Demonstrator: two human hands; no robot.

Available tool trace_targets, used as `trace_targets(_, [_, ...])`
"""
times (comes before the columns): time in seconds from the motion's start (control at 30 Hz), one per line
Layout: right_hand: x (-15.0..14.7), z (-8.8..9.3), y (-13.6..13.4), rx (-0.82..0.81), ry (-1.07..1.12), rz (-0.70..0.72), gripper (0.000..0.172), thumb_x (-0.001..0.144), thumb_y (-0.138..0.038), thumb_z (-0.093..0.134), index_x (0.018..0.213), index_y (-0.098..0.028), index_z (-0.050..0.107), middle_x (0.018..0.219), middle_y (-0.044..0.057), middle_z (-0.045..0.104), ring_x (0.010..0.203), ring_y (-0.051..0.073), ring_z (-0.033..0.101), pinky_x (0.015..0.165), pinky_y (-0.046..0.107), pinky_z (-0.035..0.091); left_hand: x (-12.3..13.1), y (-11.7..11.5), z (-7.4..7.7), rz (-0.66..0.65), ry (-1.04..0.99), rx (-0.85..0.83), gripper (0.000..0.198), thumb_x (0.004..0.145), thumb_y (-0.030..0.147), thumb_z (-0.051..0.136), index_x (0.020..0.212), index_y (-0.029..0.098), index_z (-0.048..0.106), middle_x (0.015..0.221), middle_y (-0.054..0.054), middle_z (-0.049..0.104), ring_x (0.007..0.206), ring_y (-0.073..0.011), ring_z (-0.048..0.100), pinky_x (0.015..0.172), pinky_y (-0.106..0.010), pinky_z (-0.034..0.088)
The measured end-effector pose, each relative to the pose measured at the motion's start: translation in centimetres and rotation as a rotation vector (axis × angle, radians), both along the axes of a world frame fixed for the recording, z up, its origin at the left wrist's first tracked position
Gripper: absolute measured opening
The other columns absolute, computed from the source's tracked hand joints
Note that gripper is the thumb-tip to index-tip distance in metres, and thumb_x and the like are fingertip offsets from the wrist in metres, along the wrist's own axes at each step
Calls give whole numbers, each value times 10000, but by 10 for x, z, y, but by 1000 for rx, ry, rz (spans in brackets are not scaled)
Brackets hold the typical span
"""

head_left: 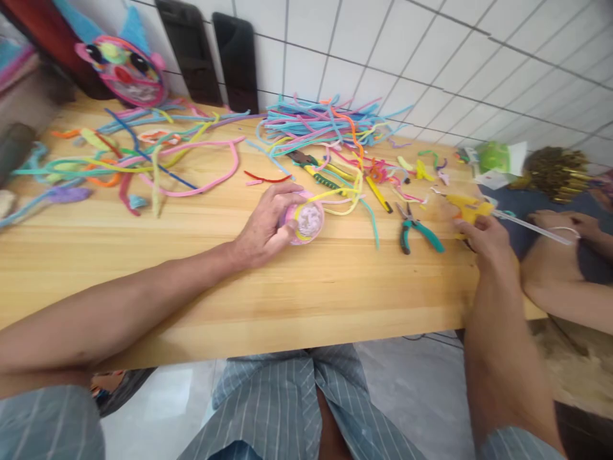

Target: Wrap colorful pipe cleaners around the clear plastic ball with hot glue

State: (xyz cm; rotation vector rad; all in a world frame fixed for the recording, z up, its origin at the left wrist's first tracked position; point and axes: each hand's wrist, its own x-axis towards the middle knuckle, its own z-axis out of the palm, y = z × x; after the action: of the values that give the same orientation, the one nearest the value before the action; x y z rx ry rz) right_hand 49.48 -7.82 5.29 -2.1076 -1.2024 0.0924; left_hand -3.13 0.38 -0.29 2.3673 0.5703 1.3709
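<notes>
My left hand (268,227) is closed around a small round pink craft piece (310,222), its thumb on the near edge. A yellow pipe cleaner (330,193) crosses the top of that piece and loops off to the right. At the right end of the table my right hand (486,237) grips a yellow glue gun (467,207), its nozzle pointing left and a clear glue stick (531,227) sticking out behind. Teal-handled pliers (416,231) lie open on the wood between my hands.
On the wooden table (191,306) lie a pile of pipe cleaners (320,124), green-and-yellow pliers (316,171) and a yellow cutter (378,193). Two phones (237,61) and a finished face craft (127,73) lean at the back left. Another person's arm (565,275) is at the right.
</notes>
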Motion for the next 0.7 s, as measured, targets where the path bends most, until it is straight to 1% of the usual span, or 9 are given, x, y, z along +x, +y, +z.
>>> trace_targets(0.13, [-9, 8, 27, -32, 197, -178, 447, 685, -478, 985, 562, -311, 590, 585, -7, 559, 558, 184, 491, 551, 403, 379, 1, 1, 0, 20, 43, -23, 440, 1193, 528, 413, 1520, 264, 544, 1531, -176, 636, 1493, -309, 604, 1240, -608, 539])
trace_targets(0.2, [-20, 14, 31, -22, 264, -192, 432, 674, -474, 989, 564, -305, 607, 621, 14, 587, 556, 181, 474, 530, 399, 353, 1, 2, -1, 18, 35, -30, 444, 1192, 524, 413, 1522, 257, 544, 1532, -185, 635, 1497, -310, 603, 1245, -607, 538])
trace_targets(0.27, [-38, 24, 29, -3, 322, -153, 378, 663, -460, 980, 606, -291, 647, 715, 56, 660, 578, 180, 490, 534, 397, 366, 2, 3, -1, 8, 9, -31, 438, 1190, 506, 422, 1521, 250, 549, 1525, -188, 637, 1490, -309, 609, 1247, -595, 539])
trace_targets(0.33, [-64, 39, 21, 38, 391, -40, 324, 627, -441, 970, 714, -279, 704, 915, 96, 758, 657, 188, 583, 589, 396, 456, 3, 3, -1, -7, -11, -32, 443, 1187, 497, 429, 1531, 244, 546, 1522, -188, 642, 1487, -312, 612, 1254, -585, 536])
trace_targets(0.37, [-81, 48, 16, 93, 440, 69, 341, 592, -427, 976, 770, -278, 726, 982, 104, 778, 710, 205, 637, 629, 401, 500, 3, 3, 0, -16, -14, -34, 453, 1185, 497, 434, 1545, 242, 537, 1525, -188, 645, 1489, -314, 612, 1260, -582, 531])
trace_targets(0.43, [-117, 67, 5, 83, 445, 298, 383, 615, -461, 968, 898, -287, 777, 1112, 114, 820, 819, 247, 728, 705, 423, 584, 2, 2, 0, -34, -13, -44, 489, 1178, 505, 452, 1585, 239, 503, 1544, -189, 644, 1498, -320, 609, 1278, -579, 519])
trace_targets(0.5, [-153, 82, -4, -8, 380, 451, 371, 681, -498, 934, 964, -289, 818, 1108, 106, 849, 831, 268, 768, 742, 450, 634, 1, 1, 1, -38, -7, -65, 526, 1171, 502, 472, 1620, 229, 468, 1567, -194, 635, 1505, -326, 607, 1295, -575, 508])
trace_targets(0.57, [-183, 90, -9, -82, 316, 575, 313, 749, -514, 900, 967, -296, 839, 1031, 75, 865, 838, 272, 784, 749, 445, 657, 0, 1, 0, -24, 2, -98, 555, 1166, 496, 482, 1643, 216, 448, 1589, -200, 623, 1518, -333, 601, 1311, -572, 498])
trace_targets(0.7, [-215, 83, -8, -176, 160, 756, 280, 854, -587, 828, 922, -317, 851, 879, 25, 833, 814, 264, 765, 698, 400, 632, 0, 1, -2, -9, 13, -135, 616, 1163, 507, 473, 1694, 203, 400, 1651, -214, 586, 1575, -350, 566, 1336, -576, 477])
